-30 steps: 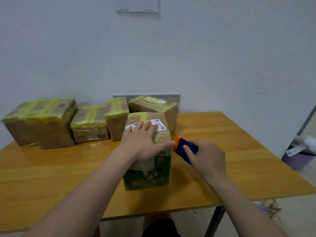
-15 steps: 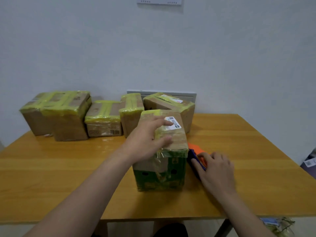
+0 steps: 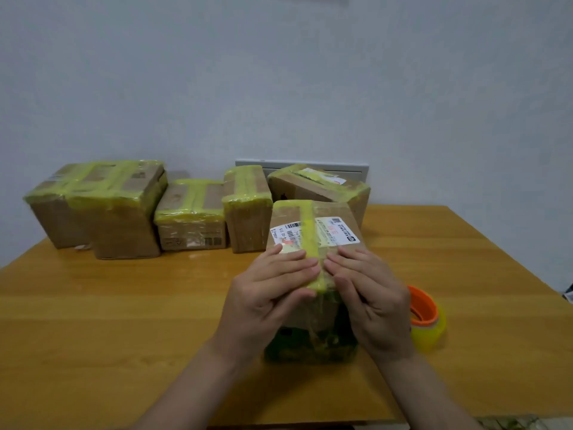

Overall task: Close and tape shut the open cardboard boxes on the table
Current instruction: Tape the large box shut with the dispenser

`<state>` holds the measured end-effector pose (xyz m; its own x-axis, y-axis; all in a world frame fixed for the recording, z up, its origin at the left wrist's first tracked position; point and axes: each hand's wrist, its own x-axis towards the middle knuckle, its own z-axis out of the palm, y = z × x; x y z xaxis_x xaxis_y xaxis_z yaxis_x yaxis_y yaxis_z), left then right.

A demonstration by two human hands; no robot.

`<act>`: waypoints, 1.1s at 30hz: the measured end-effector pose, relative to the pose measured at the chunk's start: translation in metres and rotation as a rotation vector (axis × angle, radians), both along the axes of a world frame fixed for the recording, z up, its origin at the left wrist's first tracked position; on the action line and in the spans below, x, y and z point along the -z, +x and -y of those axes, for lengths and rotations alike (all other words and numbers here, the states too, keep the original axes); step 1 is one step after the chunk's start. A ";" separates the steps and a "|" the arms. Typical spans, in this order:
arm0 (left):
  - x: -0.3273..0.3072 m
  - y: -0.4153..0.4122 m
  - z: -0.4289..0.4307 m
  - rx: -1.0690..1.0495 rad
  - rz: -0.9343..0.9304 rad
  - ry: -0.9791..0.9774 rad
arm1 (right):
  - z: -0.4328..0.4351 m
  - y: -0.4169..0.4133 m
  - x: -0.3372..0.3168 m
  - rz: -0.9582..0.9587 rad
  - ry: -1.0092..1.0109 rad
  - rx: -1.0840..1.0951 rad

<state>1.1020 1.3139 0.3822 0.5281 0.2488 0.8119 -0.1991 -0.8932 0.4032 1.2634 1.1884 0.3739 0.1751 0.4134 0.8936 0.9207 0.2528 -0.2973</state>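
Roll point(image 3: 425, 318) now down — hands point(image 3: 266, 293) point(image 3: 372, 302) on box point(image 3: 328, 212)

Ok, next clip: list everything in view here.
front box: one, brown cardboard, green print below, mid-table
white label: one, on its top
yellow tape strip: one, over top and label
taped boxes: five, brown with yellow tape, along the table's back
tape roll: one, yellow, orange core, on table right of front box
table: one, orange-brown wood
wall panel: one, pale, behind the boxes
left hand: presses box top, left of strip
right hand: presses box top, right of strip
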 end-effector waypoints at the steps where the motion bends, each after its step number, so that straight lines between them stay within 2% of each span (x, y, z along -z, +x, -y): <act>1: 0.005 0.003 0.000 -0.021 0.053 0.028 | 0.000 -0.001 0.000 0.007 0.005 0.013; 4: 0.012 0.010 0.000 -0.016 0.135 0.038 | 0.003 0.002 -0.001 -0.038 -0.028 -0.012; 11: 0.010 0.007 0.002 -0.004 0.117 -0.035 | 0.005 -0.001 -0.002 -0.117 -0.062 -0.043; 14: 0.007 0.006 0.003 -0.024 0.092 -0.111 | 0.009 -0.003 -0.003 -0.281 -0.084 -0.075; 16: 0.008 0.006 0.010 -0.125 0.049 -0.312 | 0.008 -0.014 -0.002 -0.529 -0.046 -0.063; 17: 0.008 0.005 0.017 -0.128 0.042 -0.509 | 0.006 -0.022 -0.001 -0.705 -0.015 -0.053; 19: 0.012 0.006 0.028 0.024 0.047 -0.902 | 0.002 -0.038 -0.001 -1.051 0.005 -0.117; 20: 0.013 0.007 0.030 0.092 0.051 -1.020 | 0.000 -0.042 -0.001 -1.157 -0.010 -0.166; 22: 0.008 0.003 0.033 0.136 0.055 -1.088 | -0.001 -0.040 -0.002 -1.170 -0.059 -0.212; 27: -0.009 -0.002 0.046 0.207 0.097 -0.955 | 0.011 -0.033 -0.020 -1.130 -0.080 -0.284; 30: -0.026 0.013 0.048 0.272 0.117 -0.850 | 0.025 -0.016 -0.034 -1.172 0.036 -0.298; 33: -0.058 0.038 0.043 0.387 0.078 -0.759 | 0.035 0.009 -0.056 -1.254 0.236 -0.213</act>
